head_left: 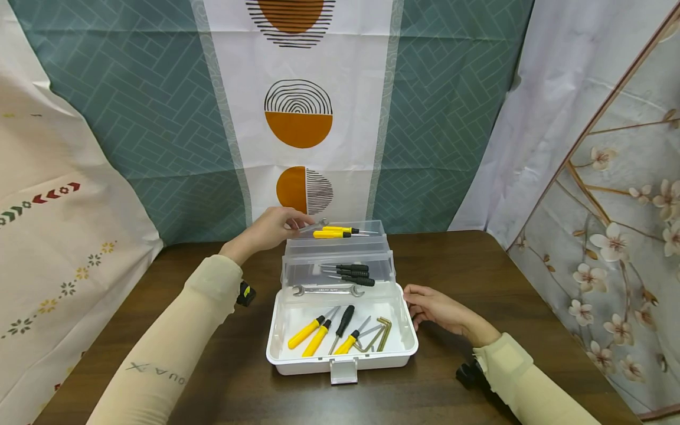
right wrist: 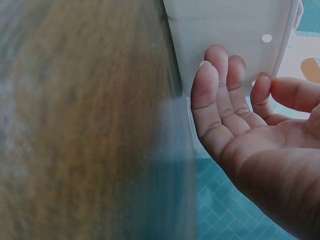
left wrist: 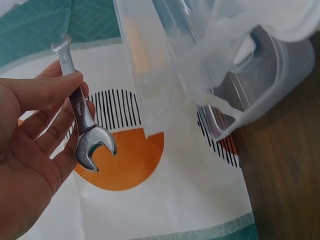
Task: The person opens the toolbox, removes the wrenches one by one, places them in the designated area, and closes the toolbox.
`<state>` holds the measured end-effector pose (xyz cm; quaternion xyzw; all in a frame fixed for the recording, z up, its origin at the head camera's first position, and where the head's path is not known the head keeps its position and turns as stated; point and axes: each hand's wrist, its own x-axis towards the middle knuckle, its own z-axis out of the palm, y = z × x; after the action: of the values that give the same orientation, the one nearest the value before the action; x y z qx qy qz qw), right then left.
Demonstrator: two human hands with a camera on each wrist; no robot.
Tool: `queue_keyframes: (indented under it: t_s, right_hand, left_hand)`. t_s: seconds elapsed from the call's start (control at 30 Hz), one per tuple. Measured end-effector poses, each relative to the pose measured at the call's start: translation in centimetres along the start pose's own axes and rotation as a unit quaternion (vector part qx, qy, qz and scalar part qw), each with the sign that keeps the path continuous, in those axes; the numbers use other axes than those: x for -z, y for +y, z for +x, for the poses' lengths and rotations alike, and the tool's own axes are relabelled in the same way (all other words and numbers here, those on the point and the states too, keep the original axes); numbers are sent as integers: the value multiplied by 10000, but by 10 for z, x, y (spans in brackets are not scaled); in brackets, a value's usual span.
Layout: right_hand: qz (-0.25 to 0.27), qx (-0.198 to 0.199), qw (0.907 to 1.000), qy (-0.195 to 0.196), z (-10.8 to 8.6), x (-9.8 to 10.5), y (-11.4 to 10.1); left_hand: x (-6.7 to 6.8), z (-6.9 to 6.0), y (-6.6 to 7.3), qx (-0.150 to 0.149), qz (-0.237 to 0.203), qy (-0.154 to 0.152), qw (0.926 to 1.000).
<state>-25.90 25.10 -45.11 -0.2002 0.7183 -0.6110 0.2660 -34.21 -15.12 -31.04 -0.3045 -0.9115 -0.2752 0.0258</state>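
My left hand (head_left: pixel 273 229) pinches a silver open-end wrench (left wrist: pixel 82 107) between thumb and fingers, one open jaw pointing down in the left wrist view. It is at the left end of the top clear tray (head_left: pixel 358 243), where two yellow screwdrivers (head_left: pixel 332 234) lie. My right hand (head_left: pixel 438 310) holds the right side of the white toolbox (head_left: pixel 303 369), thumb at the rim and fingers against the outer wall. Black screwdrivers (head_left: pixel 353 274) lie in the second tray, with another wrench (head_left: pixel 328 290) below them.
In the toolbox bottom lie yellow screwdrivers (head_left: pixel 317 339), a black screwdriver (head_left: pixel 345 320) and brass-coloured hex keys (head_left: pixel 385 333). A latch (head_left: pixel 344 372) hangs open at the front. Behind the brown table (head_left: pixel 451 260) hangs a patterned cloth (head_left: pixel 451 118).
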Motion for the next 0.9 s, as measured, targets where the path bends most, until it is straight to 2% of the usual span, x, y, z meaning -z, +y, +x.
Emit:
queue_keyframes:
  t_s: [0.17,0.6,0.9]
  right_hand:
    - [39,26,10000,-6,0,0,0]
    - [-59,-51,9999,95,0,-2,-1]
    - [-68,-50,9999,92,-1,-2,-2]
  left_hand:
    - [4,-4,-8,84,9,58,9999]
    - [27,-17,-20,265,60,182,9995]
    - [31,-23,-31,444,99,318,9985]
